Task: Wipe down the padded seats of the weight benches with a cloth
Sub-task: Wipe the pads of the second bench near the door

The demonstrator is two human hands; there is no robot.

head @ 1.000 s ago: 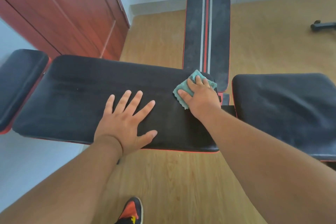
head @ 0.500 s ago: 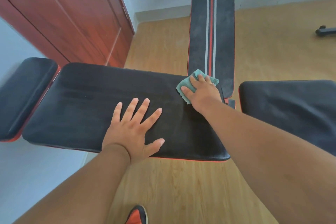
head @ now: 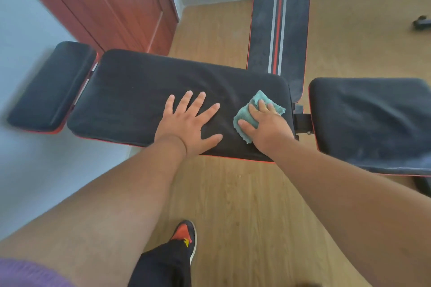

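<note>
A long black padded bench seat [head: 140, 95] with red trim lies across the view in front of me. My left hand [head: 189, 123] rests flat on its near middle, fingers spread, holding nothing. My right hand [head: 268, 128] presses a small teal cloth [head: 245, 115] onto the seat's right end, near the front edge. A smaller black pad [head: 51, 86] adjoins the seat at the left. Another black pad [head: 373, 119] lies to the right, past a metal joint [head: 302, 122].
A second bench with a black pad and red and white stripes [head: 278, 21] runs away from me behind the seat. A red-brown wooden door [head: 105, 2] stands at the back left. A dark weight [head: 422, 22] lies on the wooden floor at far right. My shoe [head: 185, 235] is below.
My right hand has slid the cloth from the seat's far right corner toward the near edge. The left hand has stayed flat on the pad. The camera has shifted.
</note>
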